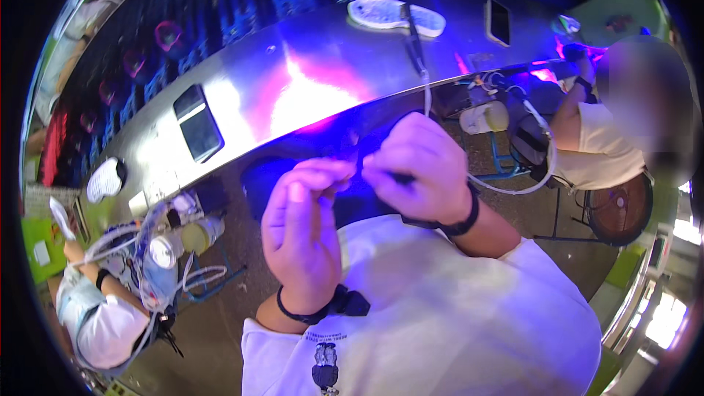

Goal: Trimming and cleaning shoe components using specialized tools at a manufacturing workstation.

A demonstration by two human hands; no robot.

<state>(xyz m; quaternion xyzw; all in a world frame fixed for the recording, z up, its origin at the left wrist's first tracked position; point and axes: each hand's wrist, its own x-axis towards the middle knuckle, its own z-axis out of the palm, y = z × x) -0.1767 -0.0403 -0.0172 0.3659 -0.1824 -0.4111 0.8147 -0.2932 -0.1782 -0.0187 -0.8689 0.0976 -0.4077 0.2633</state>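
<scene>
We have both hands raised in front of the chest, short of the near edge of the shiny grey metal worktop (323, 51). The left hand (304, 227) is half curled, thumb up, fingers bent toward the other hand. The right hand (425, 169) is curled tighter, knuckles up, fingertips turned in toward the left. A narrow gap separates the two sets of fingertips; blur and glare mean we can't tell whether either hand pinches anything small.

Nearest thing to them: a thin pale cord (427, 92), just above the right hand; we can't tell if they touch. It leads up to a slim dark tool (414, 40), which lies across a white shoe-sole-shaped piece (375, 15), beyond the hands on the worktop.

We see a dark rectangular phone (201, 133) beyond the left hand, to its left, and a second dark phone with a pale rim (499, 23) beyond the right hand, to its right. Bright white and pink glare sits on the metal between the hands and the sole piece. We wear a black band on each wrist. One seated person in pale clothes is well right of the hands, another well left.
</scene>
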